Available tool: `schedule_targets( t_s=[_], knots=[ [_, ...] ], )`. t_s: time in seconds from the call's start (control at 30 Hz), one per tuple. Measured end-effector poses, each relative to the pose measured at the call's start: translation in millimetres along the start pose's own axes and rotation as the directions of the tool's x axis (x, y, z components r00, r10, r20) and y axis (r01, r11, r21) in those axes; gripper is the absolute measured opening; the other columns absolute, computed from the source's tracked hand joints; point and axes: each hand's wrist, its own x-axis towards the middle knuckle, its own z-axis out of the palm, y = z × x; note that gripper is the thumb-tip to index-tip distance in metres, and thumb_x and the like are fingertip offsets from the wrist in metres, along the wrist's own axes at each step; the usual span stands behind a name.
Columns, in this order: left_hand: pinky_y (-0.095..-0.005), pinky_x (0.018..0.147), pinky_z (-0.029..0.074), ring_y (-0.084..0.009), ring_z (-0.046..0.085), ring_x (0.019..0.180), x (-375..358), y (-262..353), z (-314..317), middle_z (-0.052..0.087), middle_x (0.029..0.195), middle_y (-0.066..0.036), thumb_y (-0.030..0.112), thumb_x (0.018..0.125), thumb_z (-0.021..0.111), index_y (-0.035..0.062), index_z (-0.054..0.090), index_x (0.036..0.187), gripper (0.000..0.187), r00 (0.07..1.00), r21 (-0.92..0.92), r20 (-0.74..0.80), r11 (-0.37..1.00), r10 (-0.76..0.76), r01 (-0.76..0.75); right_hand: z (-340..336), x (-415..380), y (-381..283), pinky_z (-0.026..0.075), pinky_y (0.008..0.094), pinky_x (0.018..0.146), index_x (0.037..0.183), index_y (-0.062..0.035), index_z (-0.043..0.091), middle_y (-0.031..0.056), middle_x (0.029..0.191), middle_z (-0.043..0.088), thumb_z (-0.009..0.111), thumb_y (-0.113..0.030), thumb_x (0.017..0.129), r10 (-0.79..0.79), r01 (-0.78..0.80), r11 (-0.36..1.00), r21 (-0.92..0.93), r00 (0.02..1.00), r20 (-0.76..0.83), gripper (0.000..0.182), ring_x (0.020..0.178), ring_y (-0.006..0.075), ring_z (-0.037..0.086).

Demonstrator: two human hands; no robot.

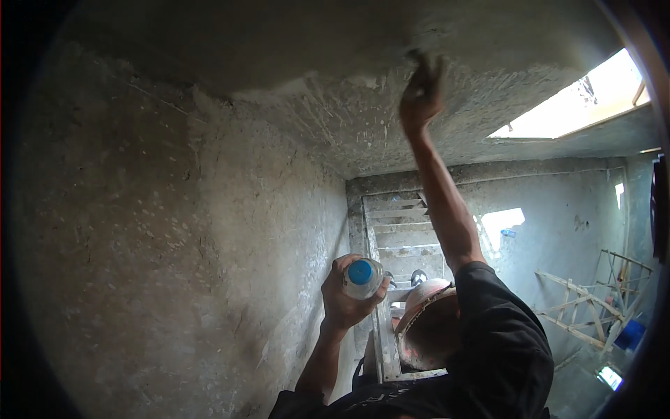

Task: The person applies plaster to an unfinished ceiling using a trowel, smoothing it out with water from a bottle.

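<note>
My left hand [340,297] is wrapped round a clear plastic bottle [373,285] with a blue cap [361,272], seen from above. My right hand [422,98] is raised at arm's length, close to the damp, darker plaster [335,42] at the top of the view. Its fingers are stretched and apart, somewhat smeared by motion, with a dark patch at the fingertips. Below my right arm, a round, plaster-stained bowl or bucket [422,297] sits by the top of a ladder [382,339].
Ladder rungs [401,213] run down toward the floor, with a shoe [419,277] showing near the bucket. A rough plastered wall [160,265] fills the left. Bright openings [579,105] are at upper right. A wooden frame [579,307] and a blue container [630,335] stand lower right.
</note>
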Motion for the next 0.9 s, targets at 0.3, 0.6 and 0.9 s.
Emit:
schedule_targets(
  t_s=[0.3,0.6,0.9],
  knots=[
    [-0.0357,0.076,0.055,-0.0247,0.067,0.085,0,0,0,0.064,0.096,-0.013,0.022,0.069,0.087,0.0025,0.057,0.11,0.054,0.999,-0.015,0.017,0.999,-0.038,0.039,14,26,65,0.057,0.0311,0.082,0.144,-0.0003,0.039,0.0137,0.123,0.066,0.054,-0.002,0.095,-0.234,0.251,0.912,-0.325,0.968,0.091,0.052,0.105,0.0224,0.068],
    [-0.0354,0.075,0.055,-0.025,0.067,0.083,-1,-1,0,0.064,0.096,-0.013,0.022,0.068,0.087,0.0023,0.057,0.109,0.054,1.0,-0.015,-0.005,1.0,0.002,-0.002,-23,58,16,0.058,0.0285,0.081,0.143,0.0004,0.041,0.014,0.123,0.065,0.056,0.005,0.092,-0.179,0.19,0.976,-0.105,0.978,0.103,0.053,0.106,0.0235,0.067],
    [-0.0357,0.075,0.055,-0.0247,0.068,0.083,3,-1,6,0.064,0.096,-0.012,0.022,0.069,0.087,0.0027,0.056,0.109,0.054,1.0,-0.03,0.024,0.999,0.02,-0.019,-35,11,63,0.056,0.0339,0.089,0.138,-0.0006,0.047,0.0199,0.125,0.062,0.056,0.006,0.092,-0.283,0.352,0.919,-0.178,0.903,0.323,0.047,0.113,0.0305,0.064]
  ],
)
